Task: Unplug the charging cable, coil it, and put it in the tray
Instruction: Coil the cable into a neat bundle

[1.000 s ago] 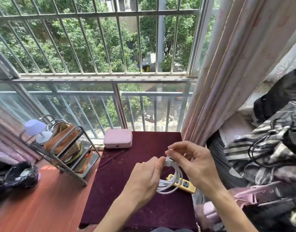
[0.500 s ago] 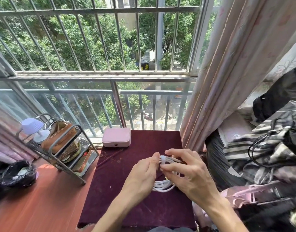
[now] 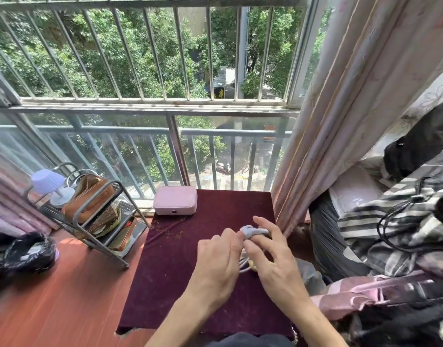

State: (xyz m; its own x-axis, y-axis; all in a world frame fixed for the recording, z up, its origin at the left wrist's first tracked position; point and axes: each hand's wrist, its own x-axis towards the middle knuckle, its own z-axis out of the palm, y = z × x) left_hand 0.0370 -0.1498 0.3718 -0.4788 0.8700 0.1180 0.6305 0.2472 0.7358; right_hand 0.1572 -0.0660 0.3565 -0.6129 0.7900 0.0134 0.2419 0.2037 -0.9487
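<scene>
At the far left of the frame, a black bin bag (image 3: 27,251) sits on the red-brown floor, with a metal wire rack (image 3: 95,221) just to its right carrying a small lilac lamp (image 3: 49,182) and a brown leather bag (image 3: 90,199). Beyond them, a barred window (image 3: 150,51) fills the upper half of the frame, looking down on green trees.

In the lower centre stands a small worktop (image 3: 170,271) draped in dark maroon velvet, with a closed pink case (image 3: 175,203) at its far edge by the railing.

Over the right half of the worktop, a person's left hand (image 3: 216,259) and right hand (image 3: 273,256) meet around a coiled white charging cable (image 3: 253,231). The left grip is pinched closed on the coil's top, thumb and forefinger at the bundle. The right grip also holds the cable, its forefinger and thumb closed about the wrapped end, the other fingers spread. Loops of the cable show in the gap between the two palms; most of the coil is hidden behind the hands, and a pale yellow patch beneath them is too covered to identify.

At right, a pink curtain (image 3: 353,108) hangs beside a heap of striped fabric (image 3: 390,221).
</scene>
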